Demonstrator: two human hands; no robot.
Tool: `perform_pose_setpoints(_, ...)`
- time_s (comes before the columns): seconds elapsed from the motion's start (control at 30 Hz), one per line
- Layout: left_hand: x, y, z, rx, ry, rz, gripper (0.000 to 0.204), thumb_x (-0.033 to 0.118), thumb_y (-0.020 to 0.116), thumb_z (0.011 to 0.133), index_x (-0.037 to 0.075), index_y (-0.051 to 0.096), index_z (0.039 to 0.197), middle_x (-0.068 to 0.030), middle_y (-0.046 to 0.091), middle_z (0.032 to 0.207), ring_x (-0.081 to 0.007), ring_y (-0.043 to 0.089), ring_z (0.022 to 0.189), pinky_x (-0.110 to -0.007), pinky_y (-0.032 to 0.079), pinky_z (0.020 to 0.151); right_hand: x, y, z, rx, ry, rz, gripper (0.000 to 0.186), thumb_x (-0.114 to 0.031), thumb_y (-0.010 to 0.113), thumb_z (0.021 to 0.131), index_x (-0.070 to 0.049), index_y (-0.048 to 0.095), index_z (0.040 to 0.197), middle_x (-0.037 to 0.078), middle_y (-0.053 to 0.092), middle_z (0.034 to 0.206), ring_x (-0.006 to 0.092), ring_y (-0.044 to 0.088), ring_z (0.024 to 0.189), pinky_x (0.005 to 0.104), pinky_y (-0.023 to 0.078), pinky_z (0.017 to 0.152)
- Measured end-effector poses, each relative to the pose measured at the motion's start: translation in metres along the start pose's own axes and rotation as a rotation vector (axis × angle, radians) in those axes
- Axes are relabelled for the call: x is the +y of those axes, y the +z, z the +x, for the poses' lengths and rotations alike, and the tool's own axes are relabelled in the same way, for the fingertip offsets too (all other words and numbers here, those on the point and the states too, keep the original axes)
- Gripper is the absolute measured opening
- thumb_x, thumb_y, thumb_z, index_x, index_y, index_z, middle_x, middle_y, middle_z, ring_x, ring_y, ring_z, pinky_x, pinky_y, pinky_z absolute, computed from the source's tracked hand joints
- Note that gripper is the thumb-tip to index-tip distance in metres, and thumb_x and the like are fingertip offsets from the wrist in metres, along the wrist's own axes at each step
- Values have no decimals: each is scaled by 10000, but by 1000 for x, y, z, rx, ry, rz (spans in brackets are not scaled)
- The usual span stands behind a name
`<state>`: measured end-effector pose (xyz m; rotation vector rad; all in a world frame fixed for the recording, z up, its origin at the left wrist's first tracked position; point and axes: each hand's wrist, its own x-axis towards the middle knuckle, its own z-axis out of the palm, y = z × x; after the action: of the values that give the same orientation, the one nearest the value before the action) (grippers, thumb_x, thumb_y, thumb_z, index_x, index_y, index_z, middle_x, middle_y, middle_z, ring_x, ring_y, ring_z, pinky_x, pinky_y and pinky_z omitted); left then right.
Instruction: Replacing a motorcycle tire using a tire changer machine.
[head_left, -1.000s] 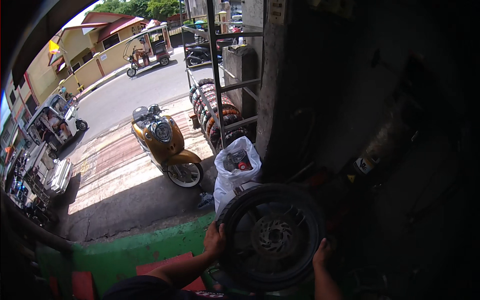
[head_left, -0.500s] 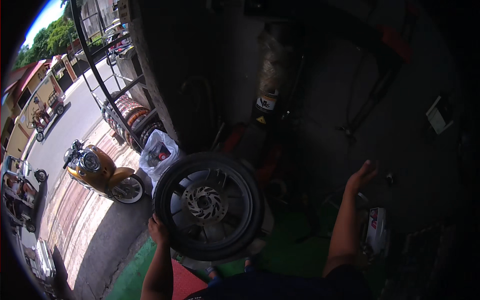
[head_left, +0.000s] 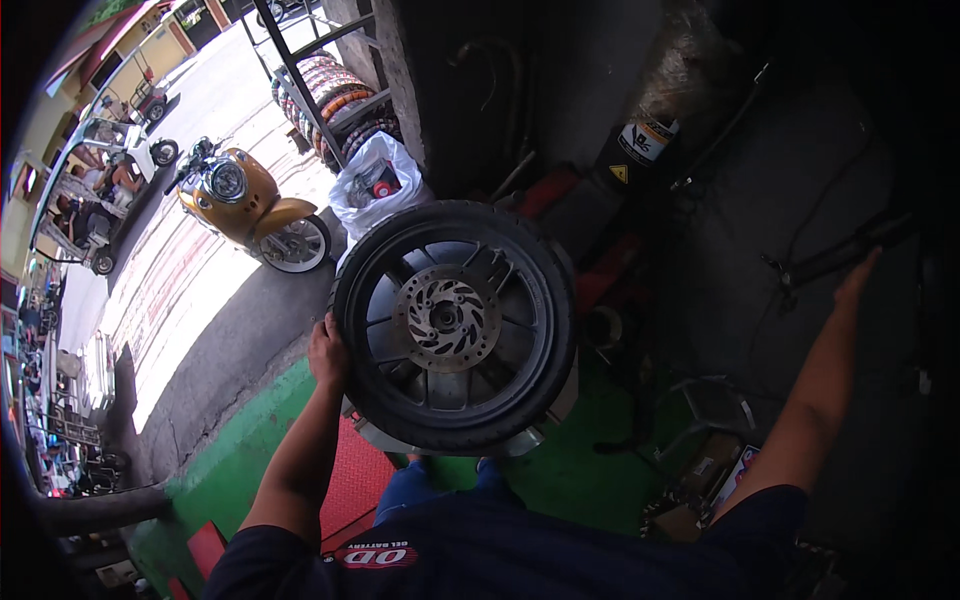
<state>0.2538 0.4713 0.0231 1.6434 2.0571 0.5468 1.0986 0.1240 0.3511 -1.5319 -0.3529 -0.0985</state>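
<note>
A motorcycle wheel (head_left: 385,420) with a black tyre lies flat in front of me, its brake disc (head_left: 413,338) facing up. Beneath it, pale metal edges of a stand (head_left: 525,440) show. My left hand (head_left: 328,352) grips the tyre's left side. Far out to the right, my right hand (head_left: 856,280) reaches up beside a long dark tool or fitting (head_left: 835,255) with thin cords near it. Deep shadow hides its fingers, so whether it holds that object is unclear.
A white plastic bag (head_left: 365,205) sits just beyond the wheel. Stacked tyres (head_left: 335,95) stand by a metal frame. A yellow scooter (head_left: 240,195) is parked outside at left. Red machine parts (head_left: 610,270) stand behind the wheel; boxes (head_left: 700,475) lie at lower right.
My view has swung right and down. My right arm has stretched farther out to the right, toward the dark tool. My left hand has stayed on the tyre.
</note>
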Motion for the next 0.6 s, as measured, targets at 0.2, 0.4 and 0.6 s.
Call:
perform_pose_setpoints(0.2,3,-2,0,-35,-20,-35,539,521,391,1041,64,657,1141,-238,687,1079,-454,631,1040,-535,468,879,-7,8,-16,49,68,51,967,-777,340,949,-114,143,1624,135,160,1678,323,167,1536,455,109,1243)
perform_pose_setpoints(0.4,0,-2,0,-69,-14,-39,533,507,387,1047,55,643,1166,-261,678,1106,-472,624,1045,-538,467,890,-29,-4,-95,68,40,-65,967,-738,415,953,-85,157,1617,134,186,1672,306,184,1536,465,131,1236)
perform_pose_setpoints(0.6,-1,-3,-2,-39,65,-149,539,482,373,1061,29,610,1232,-258,658,1186,-452,607,1123,-516,458,942,-55,-40,-225,37,43,-322,852,-539,659,921,-47,350,1544,138,366,1576,277,329,1462,426,224,1190)
